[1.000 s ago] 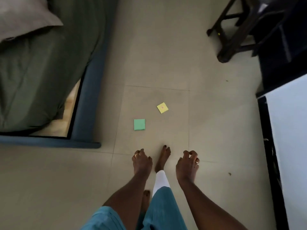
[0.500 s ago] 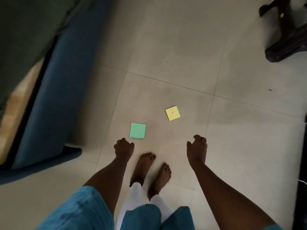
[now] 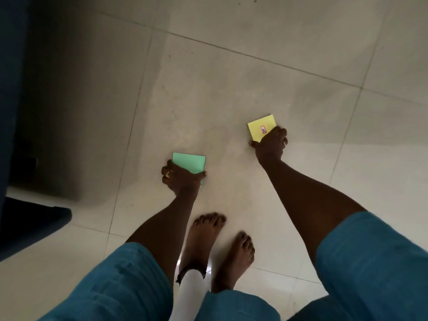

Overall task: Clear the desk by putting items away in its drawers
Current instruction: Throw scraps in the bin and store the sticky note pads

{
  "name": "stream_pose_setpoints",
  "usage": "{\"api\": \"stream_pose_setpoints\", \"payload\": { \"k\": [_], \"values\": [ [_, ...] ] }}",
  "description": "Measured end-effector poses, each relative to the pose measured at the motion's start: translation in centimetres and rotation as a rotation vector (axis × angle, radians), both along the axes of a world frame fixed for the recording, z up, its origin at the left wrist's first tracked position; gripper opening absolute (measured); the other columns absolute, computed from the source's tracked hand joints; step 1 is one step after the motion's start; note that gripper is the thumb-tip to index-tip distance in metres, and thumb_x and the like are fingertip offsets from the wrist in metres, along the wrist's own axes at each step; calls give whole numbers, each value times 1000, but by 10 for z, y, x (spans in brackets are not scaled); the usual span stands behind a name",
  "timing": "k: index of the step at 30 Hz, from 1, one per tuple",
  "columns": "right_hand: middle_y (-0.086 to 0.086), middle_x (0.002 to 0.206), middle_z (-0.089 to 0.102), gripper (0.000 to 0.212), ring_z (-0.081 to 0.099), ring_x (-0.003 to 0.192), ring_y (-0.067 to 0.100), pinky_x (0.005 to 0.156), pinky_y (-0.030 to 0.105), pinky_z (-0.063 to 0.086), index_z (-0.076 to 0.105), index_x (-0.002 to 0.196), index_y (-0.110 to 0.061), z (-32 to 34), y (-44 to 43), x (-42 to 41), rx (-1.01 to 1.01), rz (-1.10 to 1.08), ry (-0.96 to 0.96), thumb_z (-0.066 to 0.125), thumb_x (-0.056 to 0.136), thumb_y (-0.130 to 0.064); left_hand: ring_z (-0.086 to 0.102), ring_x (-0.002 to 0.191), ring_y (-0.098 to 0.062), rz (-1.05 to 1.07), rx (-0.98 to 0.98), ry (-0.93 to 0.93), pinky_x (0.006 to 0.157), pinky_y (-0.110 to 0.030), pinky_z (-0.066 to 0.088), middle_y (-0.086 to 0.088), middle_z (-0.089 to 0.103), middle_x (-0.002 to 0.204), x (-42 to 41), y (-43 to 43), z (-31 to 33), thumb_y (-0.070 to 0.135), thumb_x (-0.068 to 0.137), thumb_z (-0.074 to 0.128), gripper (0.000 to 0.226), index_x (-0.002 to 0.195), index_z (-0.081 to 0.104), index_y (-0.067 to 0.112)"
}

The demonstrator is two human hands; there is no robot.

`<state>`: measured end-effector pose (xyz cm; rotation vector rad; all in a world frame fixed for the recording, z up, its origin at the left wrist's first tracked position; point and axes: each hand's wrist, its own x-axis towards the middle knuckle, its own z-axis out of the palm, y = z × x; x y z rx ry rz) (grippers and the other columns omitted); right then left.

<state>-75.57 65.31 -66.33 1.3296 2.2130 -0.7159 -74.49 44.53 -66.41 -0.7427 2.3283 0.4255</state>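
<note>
While I look down through the head camera, the tiled floor (image 3: 231, 89) fills the view, dark blue furniture (image 3: 14, 112) at its left edge. The left hand (image 3: 183, 180) grips the green note pad (image 3: 188, 162), the right hand (image 3: 271, 148) the yellow note pad (image 3: 259, 128), both low at the floor. A small red label (image 3: 263, 129) marks the yellow one. I judge the task early: no desk or drawer shows, and neither pad is stowed yet.

Pale tiled floor (image 3: 231, 89) fills the frame, with grout lines running diagonally. A dark blue furniture edge (image 3: 14, 112) occupies 9 o'clock. Two bare feet (image 3: 203, 239) stand at 6 o'clock. A teal garment (image 3: 120, 286) spans 7 to 4 o'clock, and a white trouser leg (image 3: 190, 295) shows between.
</note>
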Motion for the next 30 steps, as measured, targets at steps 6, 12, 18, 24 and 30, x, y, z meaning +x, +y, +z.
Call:
{"api": "stream_pose_setpoints", "payload": {
  "k": [6, 12, 18, 24, 30],
  "values": [
    [17, 137, 30, 90, 31, 131, 38, 99, 47, 38, 31, 132, -5, -7, 13, 2, -15, -175, -137, 84, 65, -32, 31, 131, -34, 163, 43, -79, 102, -45, 35, -16, 32, 139, -10, -2, 1, 34, 56, 90, 111, 140, 23, 9],
    [15, 116, 56, 34, 56, 110, 34, 93, 46, 48, 47, 122, -5, -1, 19, 25, -223, -466, 175, 58, 90, -12, 45, 124, -37, 127, 153, -33, 102, -38, 36, -24, 48, 133, -12, -2, 11, 34, 93, 54, 53, 132, 45, -2],
    [9, 94, 54, 17, 56, 78, 25, 55, 34, 52, 48, 94, -15, 56, 2, 87, -377, -828, 383, 54, 89, 0, 51, 120, -37, 95, 209, 29, 93, -36, 40, -25, 53, 132, 14, 31, 74, 14, 99, 43, 36, 130, 44, -2],
    [10, 105, 57, 20, 58, 82, 27, 59, 29, 52, 53, 103, -17, 132, -8, 178, -486, -1174, 455, 51, 91, -1, 52, 119, -35, -117, 264, -22, 90, -33, 40, -24, 54, 131, 58, 81, 155, 12, 99, 42, 34, 130, 45, -3],
    [14, 119, 56, 29, 59, 94, 30, 72, 36, 52, 51, 122, -10, 225, -5, 279, -461, -1470, 565, 48, 94, -2, 52, 119, -34, -394, 342, -48, 91, -33, 40, -20, 56, 130, 127, 133, 245, 12, 97, 47, 34, 130, 49, 0]
  ]
}}
